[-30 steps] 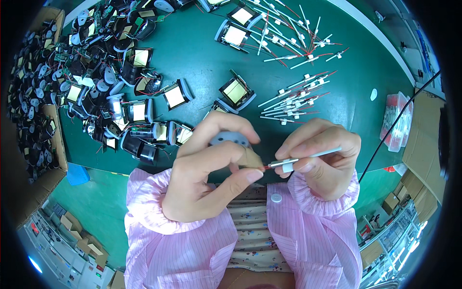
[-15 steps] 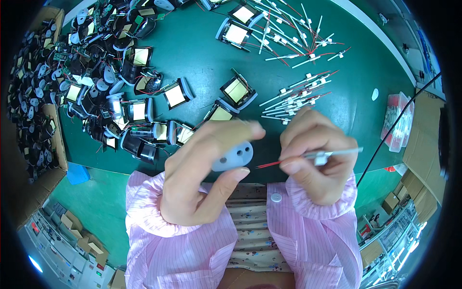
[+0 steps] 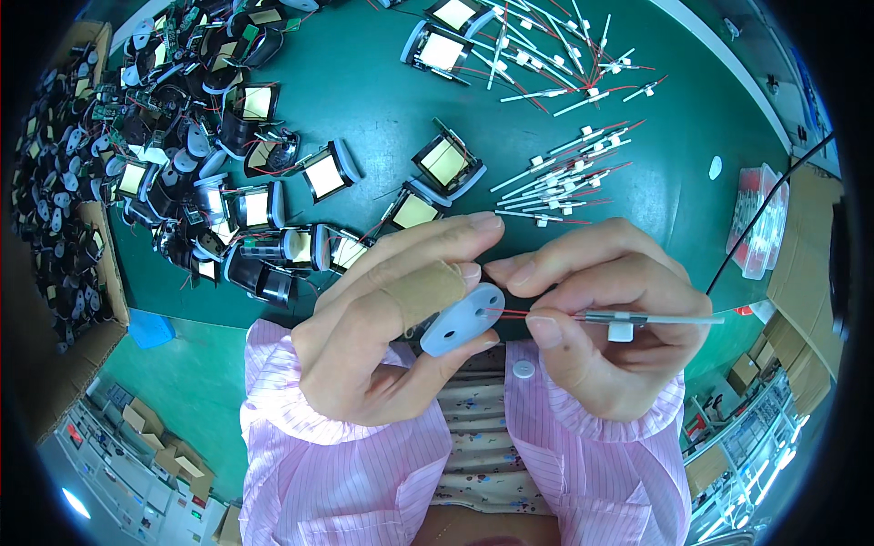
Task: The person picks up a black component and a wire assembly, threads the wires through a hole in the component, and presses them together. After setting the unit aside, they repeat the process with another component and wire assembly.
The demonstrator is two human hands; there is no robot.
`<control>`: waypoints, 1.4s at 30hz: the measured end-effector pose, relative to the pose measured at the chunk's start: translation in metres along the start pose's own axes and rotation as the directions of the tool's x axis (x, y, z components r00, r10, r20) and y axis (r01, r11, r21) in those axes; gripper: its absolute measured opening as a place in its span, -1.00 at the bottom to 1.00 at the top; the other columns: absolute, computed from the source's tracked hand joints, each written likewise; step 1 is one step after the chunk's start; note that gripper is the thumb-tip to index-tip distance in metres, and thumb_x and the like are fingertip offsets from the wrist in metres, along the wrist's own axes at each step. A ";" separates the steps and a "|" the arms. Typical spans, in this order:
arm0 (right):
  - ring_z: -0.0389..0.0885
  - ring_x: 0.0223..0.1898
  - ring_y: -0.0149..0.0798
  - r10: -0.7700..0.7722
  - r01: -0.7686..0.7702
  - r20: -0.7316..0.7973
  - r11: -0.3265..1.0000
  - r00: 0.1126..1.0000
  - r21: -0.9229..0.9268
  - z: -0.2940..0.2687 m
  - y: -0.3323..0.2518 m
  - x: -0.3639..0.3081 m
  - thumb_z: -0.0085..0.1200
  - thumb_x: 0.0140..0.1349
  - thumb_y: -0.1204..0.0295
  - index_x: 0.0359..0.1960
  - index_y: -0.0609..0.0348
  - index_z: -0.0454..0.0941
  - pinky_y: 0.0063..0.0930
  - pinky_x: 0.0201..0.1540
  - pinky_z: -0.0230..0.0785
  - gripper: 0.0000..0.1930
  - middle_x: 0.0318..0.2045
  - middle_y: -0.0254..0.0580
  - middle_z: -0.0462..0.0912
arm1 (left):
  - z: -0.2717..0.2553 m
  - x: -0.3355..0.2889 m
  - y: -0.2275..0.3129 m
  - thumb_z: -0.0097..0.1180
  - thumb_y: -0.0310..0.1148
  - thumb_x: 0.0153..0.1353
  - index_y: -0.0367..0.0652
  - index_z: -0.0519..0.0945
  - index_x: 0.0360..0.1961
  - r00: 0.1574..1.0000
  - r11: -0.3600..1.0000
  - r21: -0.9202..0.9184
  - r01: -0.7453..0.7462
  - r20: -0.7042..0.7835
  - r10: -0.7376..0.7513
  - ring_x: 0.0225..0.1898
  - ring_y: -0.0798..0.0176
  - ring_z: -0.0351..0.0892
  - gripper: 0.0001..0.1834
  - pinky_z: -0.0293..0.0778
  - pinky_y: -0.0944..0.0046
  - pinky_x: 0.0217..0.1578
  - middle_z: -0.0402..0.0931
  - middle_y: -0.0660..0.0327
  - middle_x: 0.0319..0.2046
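My left hand (image 3: pixel 364 318), with a tan bandage round one finger, grips a pale grey oval end cap (image 3: pixel 455 329) with holes in it. Whatever is behind the cap is mostly hidden by the fingers. Between the thumb and fingers of my right hand (image 3: pixel 624 314) is a thin white rod with a small white block (image 3: pixel 620 333) on it. Two red wires (image 3: pixel 515 314) run from the rod's left end to a hole in the cap. Whether their tips pass through the hole, I cannot tell.
Black housings with pale yellow pads (image 3: pixel 256 207) lie heaped at the left, beside a full cardboard box (image 3: pixel 102 273). A few more housings (image 3: pixel 446 162) sit mid-table. White rods with red wires (image 3: pixel 564 177) lie back right. A clear plastic box (image 3: pixel 754 223) and black cable (image 3: pixel 774 193) are at the right.
My two hands have come closer together. The cap has turned toward the right hand, and the red wires, apart from it before, now meet one of its holes.
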State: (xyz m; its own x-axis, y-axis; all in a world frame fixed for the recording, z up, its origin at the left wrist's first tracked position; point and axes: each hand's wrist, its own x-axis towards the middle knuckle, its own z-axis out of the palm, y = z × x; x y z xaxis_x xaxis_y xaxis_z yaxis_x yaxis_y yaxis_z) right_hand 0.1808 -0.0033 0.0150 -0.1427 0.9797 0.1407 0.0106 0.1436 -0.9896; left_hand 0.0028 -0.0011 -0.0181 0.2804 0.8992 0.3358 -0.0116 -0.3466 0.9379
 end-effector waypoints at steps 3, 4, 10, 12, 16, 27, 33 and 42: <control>0.68 -0.32 -0.04 0.003 -0.002 0.015 0.998 1.000 -0.058 -0.002 -0.002 0.000 0.19 -0.04 0.69 -0.48 0.41 0.52 -0.32 -0.24 0.58 -0.90 -0.37 0.11 0.58 | -0.001 0.001 0.000 0.38 -0.61 -0.16 -0.43 0.43 -0.14 1.000 1.000 0.011 -0.013 0.026 0.013 -0.08 -0.23 0.56 -0.50 0.52 0.01 -0.11 0.51 -0.28 -0.14; 0.68 -0.32 -0.04 0.003 -0.002 0.015 0.998 1.000 -0.057 -0.001 -0.003 0.000 0.19 -0.04 0.69 -0.48 0.41 0.52 -0.32 -0.24 0.58 -0.90 -0.37 0.11 0.58 | -0.001 0.001 0.001 0.38 -0.61 -0.16 -0.42 0.43 -0.13 0.999 1.000 0.021 -0.021 0.033 0.020 -0.08 -0.23 0.56 -0.49 0.51 0.01 -0.11 0.51 -0.27 -0.14; 0.68 -0.33 -0.06 -0.078 0.096 0.101 0.977 0.992 -0.191 -0.003 -0.009 0.003 0.21 -0.10 0.73 -0.45 0.44 0.55 -0.36 -0.25 0.59 -0.86 -0.37 0.12 0.58 | -0.005 -0.001 -0.001 0.28 -0.43 0.07 -0.34 0.43 -0.07 0.995 0.997 0.068 -0.023 0.099 0.016 0.02 -0.19 0.48 -0.57 0.49 0.08 -0.13 0.49 -0.30 -0.09; 0.68 -0.34 -0.08 -0.086 0.107 0.099 0.966 0.991 -0.236 -0.002 -0.011 0.002 0.21 -0.12 0.75 -0.44 0.44 0.56 -0.40 -0.26 0.59 -0.84 -0.36 0.12 0.59 | -0.003 -0.001 0.000 0.28 -0.41 0.07 -0.34 0.44 -0.08 0.996 0.997 0.077 -0.019 0.089 0.013 0.01 -0.19 0.49 -0.58 0.49 0.07 -0.13 0.50 -0.30 -0.10; 0.69 -0.33 -0.08 -0.077 0.113 0.137 0.954 0.988 -0.278 -0.003 -0.015 0.005 0.22 -0.14 0.75 -0.44 0.44 0.55 -0.43 -0.27 0.59 -0.83 -0.36 0.11 0.59 | -0.004 0.001 0.000 0.29 -0.39 0.07 -0.35 0.44 -0.12 0.995 0.994 0.110 -0.021 0.095 0.011 -0.01 -0.19 0.51 -0.60 0.48 0.05 -0.10 0.51 -0.29 -0.11; 0.69 -0.31 -0.07 -0.019 0.059 0.113 0.931 0.993 -0.360 0.002 -0.021 0.003 0.24 -0.13 0.75 -0.44 0.43 0.54 -0.39 -0.25 0.59 -0.82 -0.35 0.10 0.58 | -0.006 0.001 0.000 0.31 -0.39 0.04 -0.35 0.44 -0.13 0.996 0.995 0.104 -0.012 0.087 0.003 -0.03 -0.21 0.53 -0.58 0.44 -0.02 -0.04 0.52 -0.30 -0.13; 0.68 -0.31 -0.08 -0.013 0.058 0.141 0.945 0.990 -0.321 0.000 -0.021 0.005 0.24 -0.11 0.73 -0.43 0.44 0.54 -0.39 -0.23 0.59 -0.83 -0.34 0.10 0.58 | -0.005 0.000 0.001 0.31 -0.38 0.04 -0.33 0.45 -0.14 0.997 0.995 0.102 -0.002 0.081 -0.007 -0.04 -0.21 0.54 -0.59 0.42 -0.05 -0.03 0.52 -0.29 -0.13; 0.68 -0.32 -0.09 -0.023 0.080 0.164 0.935 0.986 -0.347 0.001 -0.020 0.005 0.24 -0.10 0.73 -0.41 0.44 0.54 -0.40 -0.24 0.59 -0.82 -0.34 0.11 0.57 | -0.007 -0.001 0.001 0.32 -0.34 0.03 -0.32 0.45 -0.17 0.997 0.990 0.139 -0.020 0.077 0.010 -0.05 -0.20 0.55 -0.59 0.42 -0.05 -0.04 0.53 -0.27 -0.15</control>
State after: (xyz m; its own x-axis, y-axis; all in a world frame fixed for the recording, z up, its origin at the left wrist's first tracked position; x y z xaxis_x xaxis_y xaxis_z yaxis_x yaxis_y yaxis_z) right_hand 0.1787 -0.0012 0.0353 -0.3031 0.9400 0.1568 0.3417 0.2608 -0.9029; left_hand -0.0041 -0.0008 -0.0175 0.3537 0.8726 0.3370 0.1165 -0.3985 0.9097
